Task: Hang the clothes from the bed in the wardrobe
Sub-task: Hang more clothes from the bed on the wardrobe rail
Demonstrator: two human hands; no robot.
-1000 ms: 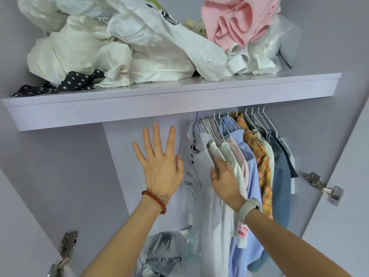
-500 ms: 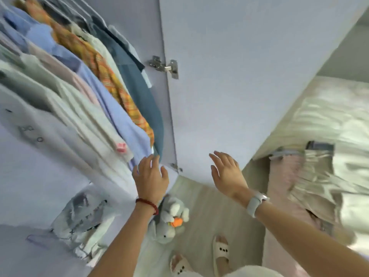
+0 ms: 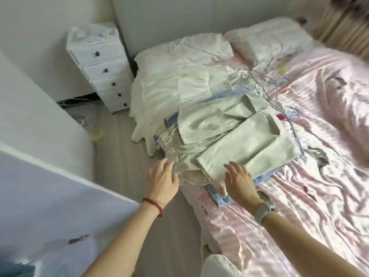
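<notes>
The bed sheet (image 3: pixel 299 176) to the right of the hands was glossy pink satin-like cloth, rippled and shining. Just beyond the fingertips of both hands lay matt pale-green cloth (image 3: pixel 249 148), smooth and flatly folded, over a sheen-bright cream fabric (image 3: pixel 171 140) and a blue denim-looking edge (image 3: pixel 217 196). Farther off, white cloth (image 3: pixel 169 90) looked soft and creased. The drawer unit (image 3: pixel 103 66) far beyond the left hand looked like white plastic with dark knobs. The floor (image 3: pixel 119 156) beneath the left hand showed pale matt wood grain.
</notes>
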